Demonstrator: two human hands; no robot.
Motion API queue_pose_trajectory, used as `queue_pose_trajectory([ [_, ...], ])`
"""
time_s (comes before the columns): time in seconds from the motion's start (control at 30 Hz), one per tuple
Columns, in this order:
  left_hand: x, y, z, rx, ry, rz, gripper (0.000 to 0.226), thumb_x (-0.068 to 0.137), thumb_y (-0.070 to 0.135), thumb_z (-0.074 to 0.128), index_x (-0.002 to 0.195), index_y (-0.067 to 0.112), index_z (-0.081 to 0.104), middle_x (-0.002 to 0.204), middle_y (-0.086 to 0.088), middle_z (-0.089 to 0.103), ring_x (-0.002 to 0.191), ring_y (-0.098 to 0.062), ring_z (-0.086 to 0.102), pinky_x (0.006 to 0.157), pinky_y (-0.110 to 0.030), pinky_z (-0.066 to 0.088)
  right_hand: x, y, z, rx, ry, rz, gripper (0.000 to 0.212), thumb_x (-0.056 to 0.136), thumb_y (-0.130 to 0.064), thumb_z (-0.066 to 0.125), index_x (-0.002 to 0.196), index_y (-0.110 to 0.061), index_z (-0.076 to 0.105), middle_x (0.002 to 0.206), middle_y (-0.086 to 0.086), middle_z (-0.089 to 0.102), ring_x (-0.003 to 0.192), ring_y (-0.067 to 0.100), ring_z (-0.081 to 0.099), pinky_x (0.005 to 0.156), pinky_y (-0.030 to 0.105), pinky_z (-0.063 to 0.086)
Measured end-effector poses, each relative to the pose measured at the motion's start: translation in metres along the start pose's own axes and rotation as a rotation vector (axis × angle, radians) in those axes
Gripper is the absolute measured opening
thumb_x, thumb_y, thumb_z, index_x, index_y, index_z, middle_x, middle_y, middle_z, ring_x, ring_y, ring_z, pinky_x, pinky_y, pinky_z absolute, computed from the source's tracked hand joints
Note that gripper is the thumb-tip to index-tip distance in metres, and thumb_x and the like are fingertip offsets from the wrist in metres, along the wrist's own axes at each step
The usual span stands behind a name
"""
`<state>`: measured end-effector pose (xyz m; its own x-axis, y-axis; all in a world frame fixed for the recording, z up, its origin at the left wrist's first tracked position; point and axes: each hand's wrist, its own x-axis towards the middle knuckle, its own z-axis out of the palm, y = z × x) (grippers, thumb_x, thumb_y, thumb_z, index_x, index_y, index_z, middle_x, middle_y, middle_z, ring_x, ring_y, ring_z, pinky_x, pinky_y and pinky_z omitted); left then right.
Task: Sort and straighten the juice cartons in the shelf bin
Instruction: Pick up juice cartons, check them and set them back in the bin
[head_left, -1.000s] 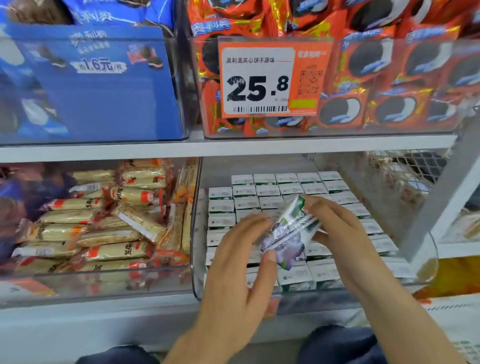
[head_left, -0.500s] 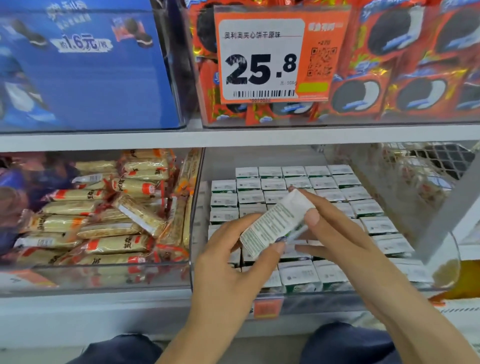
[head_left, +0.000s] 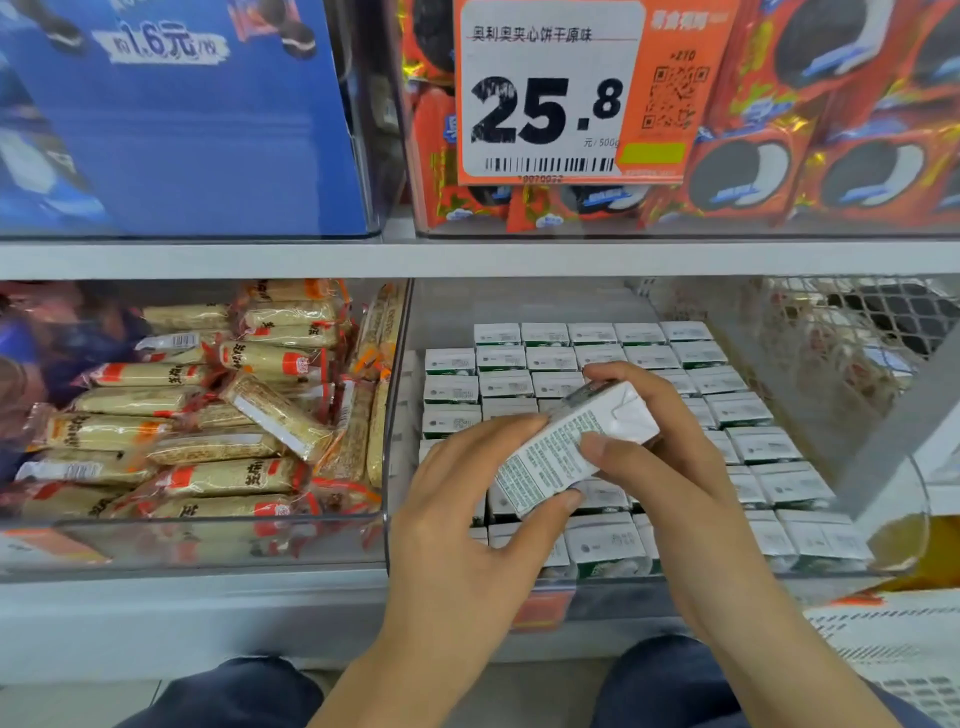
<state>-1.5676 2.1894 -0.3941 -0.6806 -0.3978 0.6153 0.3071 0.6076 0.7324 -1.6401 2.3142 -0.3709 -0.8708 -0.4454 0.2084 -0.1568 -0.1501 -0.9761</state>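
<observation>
Shelf bin (head_left: 400, 415): clear-walled, filled with upright juice cartons (head_left: 550, 358).
Held carton (head_left: 576, 447): tilted above bin.
Left hand (head_left: 467, 535): grips lower end.
Right hand (head_left: 670, 462): grips upper end.

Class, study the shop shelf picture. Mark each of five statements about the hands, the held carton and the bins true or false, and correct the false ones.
1. Both hands hold one juice carton above the bin. True: left hand and right hand grip it.
2. The held carton stands upright in a row. False: it is tilted, lifted clear of the rows.
3. The cartons in the bin show white tops. True.
4. The price tag reads 12.5. False: it reads 25.8.
5. The bin to the left holds bottles. False: it holds wrapped snack bars.
</observation>
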Motion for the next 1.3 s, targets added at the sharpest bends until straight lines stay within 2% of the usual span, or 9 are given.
queue_pose_trajectory([
  [0.23, 0.002, 0.006, -0.004, -0.051, -0.021, 0.015, 0.042, 0.077, 0.036, 0.069, 0.117, 0.035, 0.058, 0.123, 0.018, 0.057, 0.118, 0.0, 0.053, 0.095, -0.012, 0.04, 0.0, -0.003, -0.005, 0.076, -0.095, -0.123, 0.043, 0.075, -0.01, 0.067, 0.112, -0.031, 0.063, 0.101, 0.004, 0.061, 0.093, 0.016, 0.062, 0.071, 0.023, 0.053],
  [0.37, 0.005, 0.006, -0.012, -0.237, -0.196, -0.219, 0.063, 0.067, 0.049, 0.074, 0.124, 0.05, 0.048, 0.128, 0.024, 0.055, 0.12, -0.001, 0.053, 0.094, -0.021, 0.048, -0.003, -0.01, -0.015, 0.136, -0.187, -0.15, 0.05, 0.076, -0.014, 0.073, 0.121, -0.027, 0.056, 0.109, 0.001, 0.065, 0.101, 0.023, 0.065, 0.076, 0.029, 0.056],
  [0.5, 0.006, 0.001, -0.012, -0.315, -0.267, -0.34, 0.06, 0.058, 0.049, 0.078, 0.11, 0.057, 0.05, 0.112, 0.026, 0.065, 0.104, 0.0, 0.062, 0.085, -0.017, 0.051, -0.003, -0.011, -0.019, 0.117, -0.172, -0.144, 0.07, 0.071, -0.007, 0.073, 0.131, -0.034, 0.05, 0.107, 0.003, 0.068, 0.099, 0.024, 0.067, 0.076, 0.03, 0.056],
  [0.6, 0.004, -0.001, -0.011, -0.295, -0.249, -0.344, 0.06, 0.059, 0.038, 0.083, 0.107, 0.054, 0.051, 0.109, 0.024, 0.067, 0.1, 0.0, 0.064, 0.079, -0.01, 0.048, -0.002, -0.01, -0.021, 0.125, -0.177, -0.112, 0.073, 0.064, 0.0, 0.072, 0.125, -0.036, 0.055, 0.103, 0.003, 0.069, 0.092, 0.021, 0.068, 0.073, 0.028, 0.056],
  [0.83, 0.002, -0.006, -0.011, -0.247, -0.217, -0.363, 0.067, 0.065, 0.011, 0.087, 0.102, 0.054, 0.051, 0.104, 0.026, 0.067, 0.094, 0.0, 0.065, 0.077, -0.012, 0.05, -0.001, -0.009, -0.02, 0.075, -0.209, -0.031, 0.059, 0.064, 0.006, 0.07, 0.11, -0.03, 0.063, 0.105, 0.001, 0.068, 0.09, 0.019, 0.068, 0.068, 0.025, 0.055],
  [0.97, 0.002, -0.009, -0.011, -0.256, -0.237, -0.385, 0.065, 0.063, 0.022, 0.088, 0.11, 0.05, 0.052, 0.108, 0.023, 0.067, 0.099, -0.001, 0.064, 0.083, -0.019, 0.052, -0.001, -0.008, -0.02, 0.064, -0.193, 0.008, 0.058, 0.064, 0.003, 0.07, 0.11, -0.031, 0.064, 0.103, 0.0, 0.069, 0.092, 0.018, 0.068, 0.068, 0.025, 0.056],
  [1.17, 0.002, -0.008, -0.01, -0.231, -0.261, -0.38, 0.064, 0.064, 0.057, 0.08, 0.119, 0.057, 0.047, 0.121, 0.029, 0.058, 0.112, 0.01, 0.053, 0.089, -0.007, 0.042, -0.003, -0.01, -0.018, 0.031, -0.092, 0.057, 0.044, 0.065, -0.011, 0.072, 0.105, -0.031, 0.066, 0.097, -0.004, 0.071, 0.091, 0.013, 0.068, 0.069, 0.02, 0.054],
  [1.23, 0.001, -0.006, -0.011, -0.102, -0.255, -0.328, 0.066, 0.067, 0.065, 0.069, 0.125, 0.059, 0.038, 0.129, 0.035, 0.047, 0.119, 0.017, 0.043, 0.092, -0.001, 0.035, -0.002, -0.009, -0.015, -0.028, -0.021, 0.088, 0.04, 0.065, -0.019, 0.075, 0.102, -0.029, 0.066, 0.087, -0.008, 0.071, 0.084, 0.009, 0.067, 0.067, 0.017, 0.053],
  [1.3, 0.001, -0.004, -0.011, 0.091, -0.264, -0.175, 0.058, 0.076, 0.066, 0.062, 0.125, 0.065, 0.031, 0.131, 0.044, 0.034, 0.122, 0.022, 0.031, 0.094, 0.004, 0.024, -0.001, -0.007, -0.011, -0.088, 0.038, 0.122, 0.044, 0.063, -0.028, 0.085, 0.103, -0.025, 0.064, 0.081, -0.012, 0.07, 0.08, 0.009, 0.065, 0.067, 0.018, 0.054],
])
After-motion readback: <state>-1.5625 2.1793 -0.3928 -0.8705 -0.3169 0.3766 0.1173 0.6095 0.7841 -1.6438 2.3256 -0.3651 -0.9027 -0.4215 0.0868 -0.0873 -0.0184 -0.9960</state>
